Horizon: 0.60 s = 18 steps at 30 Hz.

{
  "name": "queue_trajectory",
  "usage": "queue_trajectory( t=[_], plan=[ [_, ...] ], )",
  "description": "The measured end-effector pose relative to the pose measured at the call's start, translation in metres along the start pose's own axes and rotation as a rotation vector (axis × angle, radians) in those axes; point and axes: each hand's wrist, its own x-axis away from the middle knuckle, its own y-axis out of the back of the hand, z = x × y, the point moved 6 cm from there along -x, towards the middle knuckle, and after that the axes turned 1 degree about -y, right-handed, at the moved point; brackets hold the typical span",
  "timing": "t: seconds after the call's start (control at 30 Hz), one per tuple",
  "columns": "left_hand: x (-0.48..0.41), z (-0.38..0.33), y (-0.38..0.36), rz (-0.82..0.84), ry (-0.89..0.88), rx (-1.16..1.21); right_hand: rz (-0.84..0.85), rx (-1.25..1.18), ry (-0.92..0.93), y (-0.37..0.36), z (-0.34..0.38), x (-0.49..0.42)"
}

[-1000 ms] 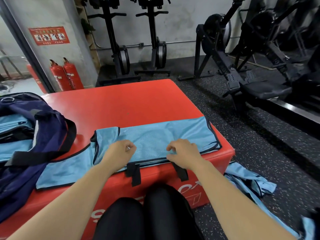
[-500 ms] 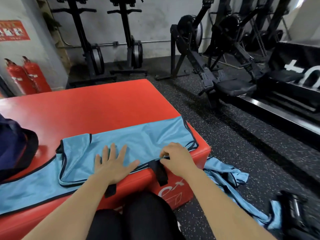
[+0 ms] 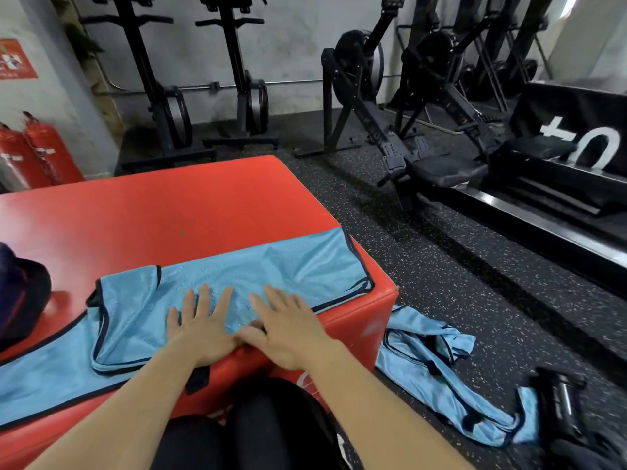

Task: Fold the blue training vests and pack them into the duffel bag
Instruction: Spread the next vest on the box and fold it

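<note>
Pressing the wrinkled, black-trimmed blue vest (image 3: 305, 266) flat on the table (image 3: 169, 215): left hand (image 3: 200, 329) and right hand (image 3: 288, 330), fingers spread wide.

Both the left hand (image 3: 200, 329) and right hand (image 3: 288, 329) press flat on the blue training vest (image 3: 278, 266) atop the red plyo box (image 3: 152, 212).

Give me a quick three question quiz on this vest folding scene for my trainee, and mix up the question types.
1. True or false: the left hand and right hand both press flat on the blue vest.
2. Where do the crumpled vests lie? A: on the floor right of the red box. B: on a rowing machine. C: inside the bag.
3. How many fire extinguishers show by the left wall?
Key: 1 true; 2 A; 3 two.
</note>
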Motion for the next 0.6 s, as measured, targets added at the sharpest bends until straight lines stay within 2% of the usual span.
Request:
queue_trajectory(
  t=[0.03,0.1,0.27,0.37,0.43,0.5,0.57,0.6],
  plan=[
    [0.0,0.0,0.0,0.003,-0.004,0.0,0.076,0.01,-0.043,-0.008,-0.002,-0.003],
    [0.002,-0.001,0.001,-0.004,-0.003,0.022,0.099,0.07,-0.169,-0.011,-0.029,-0.002],
    [0.0,-0.001,0.002,0.012,0.0,0.06,-0.053,0.212,-0.504,0.016,-0.133,0.034],
    [0.0,0.0,0.002,0.012,-0.005,0.084,-0.158,0.235,-0.605,0.026,-0.149,0.046],
    [0.001,-0.001,0.002,0.013,-0.011,0.091,-0.33,0.24,-0.504,0.032,-0.133,0.043],
    [0.001,-0.001,0.002,0.017,-0.012,0.096,-0.42,0.27,-0.307,0.032,-0.111,0.034],
    [0.001,-0.001,0.002,0.017,-0.013,0.103,-0.358,0.302,-0.206,0.032,-0.097,0.028],
    [0.001,-0.001,0.002,0.014,-0.016,0.103,-0.322,0.3,-0.22,0.034,-0.099,0.028]
  ],
)
